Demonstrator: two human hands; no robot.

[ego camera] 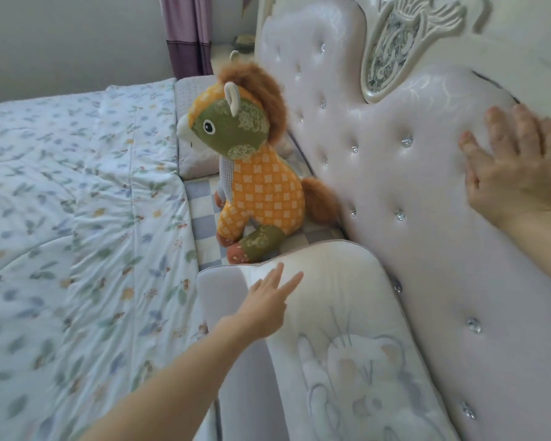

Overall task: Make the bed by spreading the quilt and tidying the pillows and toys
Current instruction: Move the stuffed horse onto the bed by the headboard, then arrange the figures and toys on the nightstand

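Here the left hand [269,305] reaches forward, fingers straight and spread, over the far end of the near pillow [347,338], grasping nothing. The right hand [519,163] lies flat, fingers splayed, against the padded headboard [379,173]. The toy horse [255,173] sits upright against the headboard, between the near pillow and the far pillow [193,122]. The quilt [77,218] lies spread, its edge just short of the pillows, a strip of checked sheet [201,205] showing.

Soft, even daylight filled the view; shadows were faint, the headboard [395,160] carried sheen, edges bowed, and everything looked slightly blurred.
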